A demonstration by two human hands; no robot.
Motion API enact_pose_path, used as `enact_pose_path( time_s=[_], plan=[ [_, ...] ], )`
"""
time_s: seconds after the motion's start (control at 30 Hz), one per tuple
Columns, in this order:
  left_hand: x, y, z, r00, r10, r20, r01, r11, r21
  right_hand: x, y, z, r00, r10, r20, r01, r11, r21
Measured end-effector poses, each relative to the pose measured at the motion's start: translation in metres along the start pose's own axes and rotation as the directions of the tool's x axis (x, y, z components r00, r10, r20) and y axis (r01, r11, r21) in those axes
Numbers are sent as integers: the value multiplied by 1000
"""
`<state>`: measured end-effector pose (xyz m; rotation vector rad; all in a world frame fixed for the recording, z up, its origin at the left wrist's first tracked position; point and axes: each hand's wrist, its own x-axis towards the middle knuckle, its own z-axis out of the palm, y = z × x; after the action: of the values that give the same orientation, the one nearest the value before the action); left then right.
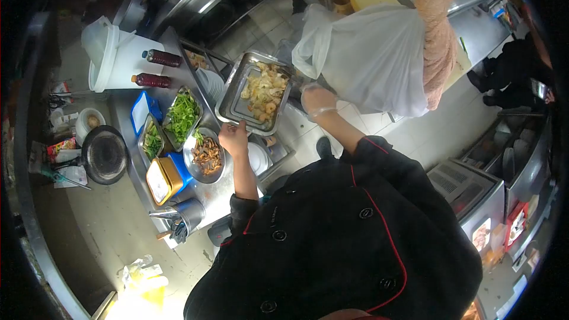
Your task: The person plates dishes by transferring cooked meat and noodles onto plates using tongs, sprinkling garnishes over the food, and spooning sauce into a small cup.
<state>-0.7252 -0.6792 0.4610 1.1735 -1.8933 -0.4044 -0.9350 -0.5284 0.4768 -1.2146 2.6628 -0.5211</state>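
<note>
My left hand [234, 138] grips the near corner of a rectangular metal tray [232, 96], thumb over the rim. In the tray lies a heap of pale, cooked-looking food pieces [264, 92], mostly toward its right side. My right hand [319, 100], in a clear plastic glove, is closed just right of the tray; what its fingers hold, if anything, is hidden. Close beyond it hangs a large white plastic bag [367, 53]. Beside my left hand, a round metal bowl [219, 176] holds brown sliced food [206, 155].
The metal counter [133, 163] carries pans of green vegetables [181, 115], two dark red bottles [151, 80], a white bucket [139, 53] and a steel container [191, 212] with utensils. Stacked plates [210, 85] stand under the tray's left side. Another person's dark-clothed legs [504, 68] are at right.
</note>
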Motion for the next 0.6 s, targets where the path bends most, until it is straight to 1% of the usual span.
enact_pose_path(
  time_s=[0.03, 0.13, 0.23, 0.33, 0.43, 0.53, 0.6],
  plan=[
    [1, 2, 1, 1000, 4, -20, -5, 999, -42, 0, -1, -1, 1000, 0, 8, 0, 1000, 4],
    [4, 7, -4, 998, -36, 56, 35, 999, 24, 2, -1, -5, 999, -2, 39, 2, 1000, 3],
    [6, -2, -3, 998, -3, 69, 1, 999, 36, 0, -3, -8, 998, -12, 62, 12, 1000, -2],
    [9, -2, -1, 998, 43, 52, -44, 999, 9, -1, -4, -11, 998, -7, 65, 6, 1000, 15],
    [15, 4, -2, 998, 49, 45, -50, 998, 24, -1, -4, -10, 998, 0, 64, -2, 1000, 30],
    [19, 19, -8, 997, -14, 72, 14, 1000, -4, 2, -2, -6, 997, 0, 74, -1, 1000, 16],
    [21, 19, -5, 998, -12, 54, 11, 1000, 16, 2, -3, -5, 997, -8, 73, 7, 1000, 6]
  ],
)
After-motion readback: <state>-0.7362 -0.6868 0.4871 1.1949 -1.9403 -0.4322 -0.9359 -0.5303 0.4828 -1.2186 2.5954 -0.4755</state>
